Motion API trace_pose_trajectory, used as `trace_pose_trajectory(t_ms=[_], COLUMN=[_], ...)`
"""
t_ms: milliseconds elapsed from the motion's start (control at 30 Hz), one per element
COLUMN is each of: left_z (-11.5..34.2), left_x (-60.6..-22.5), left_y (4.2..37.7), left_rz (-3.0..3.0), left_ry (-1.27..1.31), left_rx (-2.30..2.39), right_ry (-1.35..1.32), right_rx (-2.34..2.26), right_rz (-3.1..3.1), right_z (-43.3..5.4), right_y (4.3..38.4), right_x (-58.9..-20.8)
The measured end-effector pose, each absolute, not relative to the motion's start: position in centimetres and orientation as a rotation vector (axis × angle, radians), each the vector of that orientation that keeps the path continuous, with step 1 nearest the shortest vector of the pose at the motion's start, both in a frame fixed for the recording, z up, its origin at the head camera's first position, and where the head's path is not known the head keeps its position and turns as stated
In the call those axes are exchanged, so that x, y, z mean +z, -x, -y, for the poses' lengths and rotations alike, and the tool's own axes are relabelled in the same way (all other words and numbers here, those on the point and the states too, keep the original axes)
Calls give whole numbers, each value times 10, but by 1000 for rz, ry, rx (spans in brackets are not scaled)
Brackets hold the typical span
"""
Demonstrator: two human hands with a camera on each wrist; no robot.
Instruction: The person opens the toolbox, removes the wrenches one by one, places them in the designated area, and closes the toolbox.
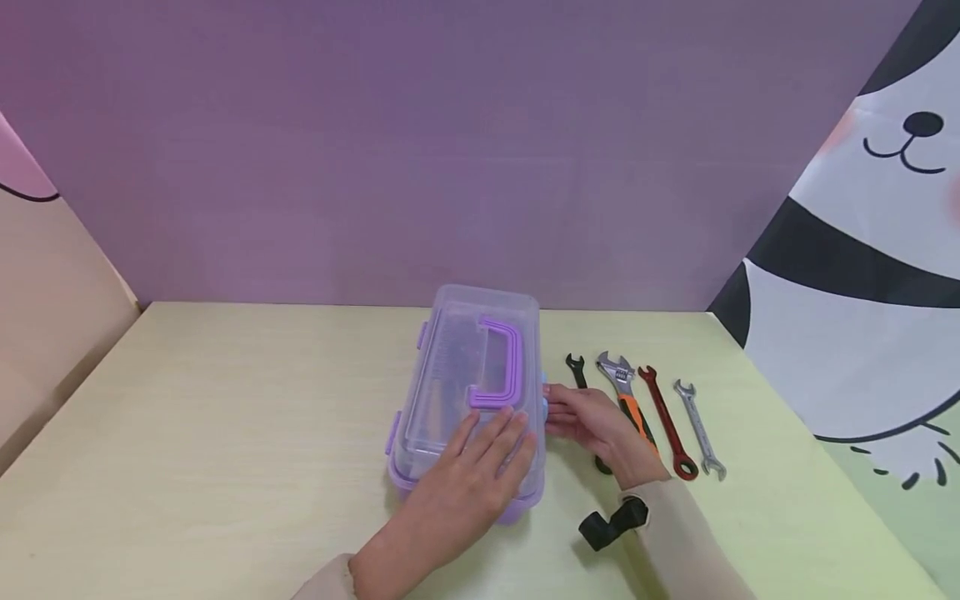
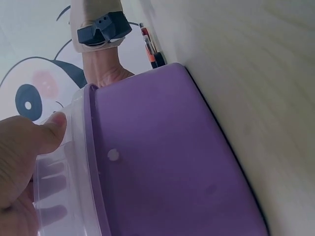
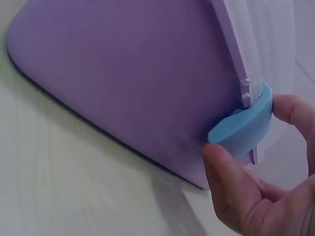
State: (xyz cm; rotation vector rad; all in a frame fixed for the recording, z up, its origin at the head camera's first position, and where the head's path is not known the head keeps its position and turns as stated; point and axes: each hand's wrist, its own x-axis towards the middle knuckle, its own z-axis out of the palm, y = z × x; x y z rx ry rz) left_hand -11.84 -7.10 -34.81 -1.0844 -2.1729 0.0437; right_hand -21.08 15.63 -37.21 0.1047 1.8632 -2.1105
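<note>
A purple storage box [image 2: 162,147] with a clear lid [image 1: 450,367] stands on the table, its lid down. On top of the lid is a purple handle [image 1: 513,367], folded flat. My left hand [image 1: 480,479] rests on the near part of the lid, fingers extended just below the handle. At the box's right side, my right hand [image 1: 596,421] pinches a light blue latch [image 3: 246,125] between its digits. The right wrist view shows the latch at the seam of lid and base, one fingertip at its lower edge and another at its top.
Right of the box lie a black wrench [image 1: 576,367], an adjustable wrench [image 1: 626,387] with an orange and black grip, a red wrench [image 1: 666,421] and a silver wrench [image 1: 700,429]. Behind the table [image 1: 225,417] rises a purple wall [image 1: 360,150]; a panda-printed panel [image 1: 862,333] flanks the right side.
</note>
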Motion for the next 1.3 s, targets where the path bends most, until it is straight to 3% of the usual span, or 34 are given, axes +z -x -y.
trace_pose_trajectory(t_ms=[967,1300], left_z=[69,94], left_x=[-336,-312], left_y=[112,127], left_rz=[2242,2283], left_ry=[1070,1034], left_rx=[-57,-444], right_ry=[-43,107], right_rx=[-2075,-1850], right_rz=[-1761,-1981], right_z=[-162,-176], right_y=[211,214], right_x=[-365,-356])
